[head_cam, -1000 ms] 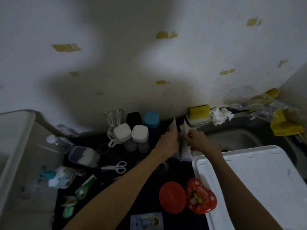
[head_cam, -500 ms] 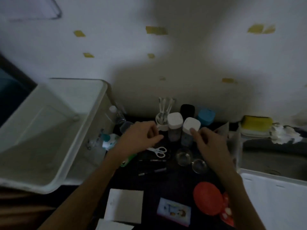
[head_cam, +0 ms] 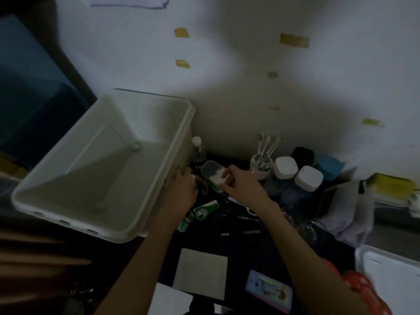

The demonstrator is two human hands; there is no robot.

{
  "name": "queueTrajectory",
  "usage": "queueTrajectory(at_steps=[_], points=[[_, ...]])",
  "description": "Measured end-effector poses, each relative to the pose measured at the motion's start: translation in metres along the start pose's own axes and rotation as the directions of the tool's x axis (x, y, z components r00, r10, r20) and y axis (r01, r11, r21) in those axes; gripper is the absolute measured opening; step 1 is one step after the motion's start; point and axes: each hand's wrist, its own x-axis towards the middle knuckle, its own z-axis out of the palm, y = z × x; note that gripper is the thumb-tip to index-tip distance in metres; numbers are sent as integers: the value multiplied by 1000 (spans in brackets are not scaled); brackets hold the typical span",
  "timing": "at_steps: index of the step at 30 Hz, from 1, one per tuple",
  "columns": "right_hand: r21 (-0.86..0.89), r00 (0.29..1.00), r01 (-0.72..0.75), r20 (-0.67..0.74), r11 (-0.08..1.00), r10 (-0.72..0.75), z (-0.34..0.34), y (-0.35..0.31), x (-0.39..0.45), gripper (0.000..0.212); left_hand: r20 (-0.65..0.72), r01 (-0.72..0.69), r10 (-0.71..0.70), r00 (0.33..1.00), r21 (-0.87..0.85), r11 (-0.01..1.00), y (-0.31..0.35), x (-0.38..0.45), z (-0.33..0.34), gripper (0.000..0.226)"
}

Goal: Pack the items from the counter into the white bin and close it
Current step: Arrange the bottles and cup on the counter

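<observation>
A dim home kitchen, seen at a dark counter [head_cam: 261, 242] set against a pale wall [head_cam: 227, 87] dotted with scraps of yellow tape [head_cam: 294, 40]. A yellow sponge [head_cam: 392, 185] lies at the right edge of the view. Household clutter crowds the counter: a cup of toothbrushes [head_cam: 261, 165], white-capped jars [head_cam: 296, 173], a small clear bottle [head_cam: 198, 147], a green peeler-like tool [head_cam: 204, 210] and a white storage bin [head_cam: 102, 164].
</observation>
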Motion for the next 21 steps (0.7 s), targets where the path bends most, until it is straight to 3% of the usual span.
queueTrajectory(at_steps=[2,6,8,12,13,16,18,21], points=[[-39,999,-31,22,999,32,24,1,21,39,-6,36,-36,999,16,999,-7,-2,18,72],[-198,993,-84,64,977,99,71,8,51,70,10,58,-57,998,-28,998,-19,13,46,72],[-194,995,-72,54,978,84,89,9,62,65,22,79,-78,997,-95,992,-25,21,53,68],[-206,997,-72,-10,976,72,115,10,84,18,-123,-12,-25,992,-295,956,-33,26,62,44],[-227,997,-73,-1,971,74,120,10,88,19,-151,-2,-47,987,-314,949,-32,26,61,37],[-171,998,-55,3,984,56,128,12,93,16,-179,149,-295,939,-562,813,-23,28,53,38],[-126,1000,-26,6,992,27,132,18,94,22,-217,133,-302,928,-563,815,-20,30,51,37],[-44,1000,-25,4,999,25,128,16,92,38,-292,44,-189,937,-441,896,-22,25,50,40]])
